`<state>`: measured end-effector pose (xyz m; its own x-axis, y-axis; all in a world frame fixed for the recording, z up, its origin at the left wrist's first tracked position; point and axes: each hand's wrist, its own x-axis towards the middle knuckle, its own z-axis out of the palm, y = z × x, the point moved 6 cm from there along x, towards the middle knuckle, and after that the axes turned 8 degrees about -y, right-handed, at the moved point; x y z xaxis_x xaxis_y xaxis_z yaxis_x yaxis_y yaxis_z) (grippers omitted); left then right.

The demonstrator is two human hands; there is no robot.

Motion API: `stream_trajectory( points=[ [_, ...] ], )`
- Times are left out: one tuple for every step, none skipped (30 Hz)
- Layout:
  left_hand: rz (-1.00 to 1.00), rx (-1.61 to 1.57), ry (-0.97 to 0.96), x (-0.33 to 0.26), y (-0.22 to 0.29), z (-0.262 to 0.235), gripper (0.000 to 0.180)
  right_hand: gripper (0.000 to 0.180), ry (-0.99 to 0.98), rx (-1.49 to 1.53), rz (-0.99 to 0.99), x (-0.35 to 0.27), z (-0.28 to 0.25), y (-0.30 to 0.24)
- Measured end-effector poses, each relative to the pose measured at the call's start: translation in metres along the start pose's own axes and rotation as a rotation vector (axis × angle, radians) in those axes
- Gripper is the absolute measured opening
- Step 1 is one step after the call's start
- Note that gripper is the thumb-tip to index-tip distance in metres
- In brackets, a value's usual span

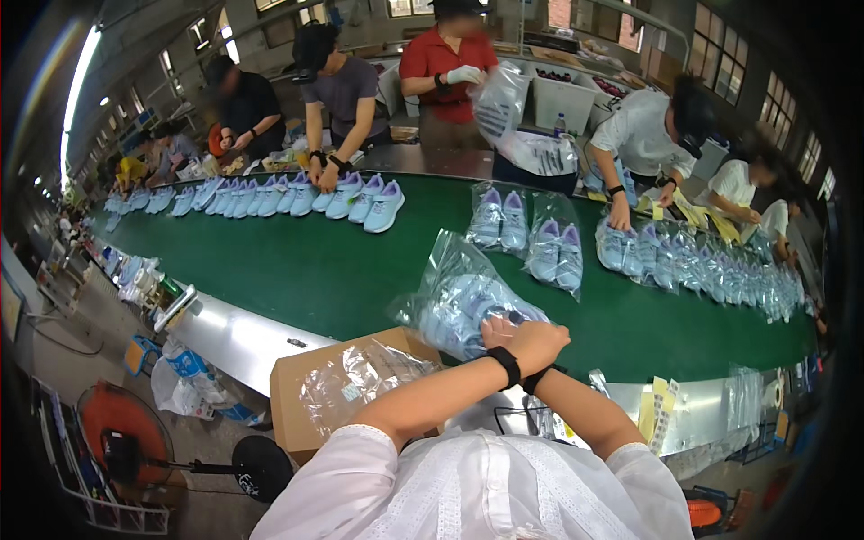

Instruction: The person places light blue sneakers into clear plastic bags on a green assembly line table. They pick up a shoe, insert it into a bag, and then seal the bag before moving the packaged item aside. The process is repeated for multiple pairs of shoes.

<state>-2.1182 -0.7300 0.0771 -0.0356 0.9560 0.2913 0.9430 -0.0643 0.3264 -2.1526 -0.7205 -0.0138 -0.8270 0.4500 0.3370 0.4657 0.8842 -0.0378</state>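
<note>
A clear plastic bag [441, 256] with a pair of light blue sneakers [463, 306] inside lies at the near edge of the green belt. My wrists are crossed in front of it. My left hand [538, 344] reaches over to the right, its fingers curled beside the bag's near end; whatever they hold is hidden. Partly covered beneath it, my right hand [498, 331] points left, and its fingers press on the bag and the shoes. Dark bands circle both wrists.
Beyond my hands stand bagged sneakers [555, 256], with a row of unbagged ones [288, 195] at the far left. An open cardboard box [292, 396] holds clear bags. Several people work across the green belt [270, 256]; one raises a plastic bag [499, 103]. Yellow sheets [657, 409] lie right.
</note>
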Motion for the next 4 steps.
stream_trajectory(
  points=[
    [-0.113,0.094,0.049,0.002,-0.030,0.048,0.014,0.016,-0.007,0.020,0.006,-0.004,-0.008,0.001],
    [-0.055,0.166,0.069,0.002,-0.029,0.034,0.015,0.016,-0.019,0.065,0.021,-0.007,-0.005,0.007],
    [0.000,0.234,0.092,0.002,-0.024,0.021,0.016,0.016,-0.031,0.110,0.035,-0.010,-0.002,0.013],
    [-0.034,0.191,0.031,0.000,-0.020,0.010,0.015,0.016,-0.036,0.159,0.043,-0.009,-0.008,0.010]
  ],
)
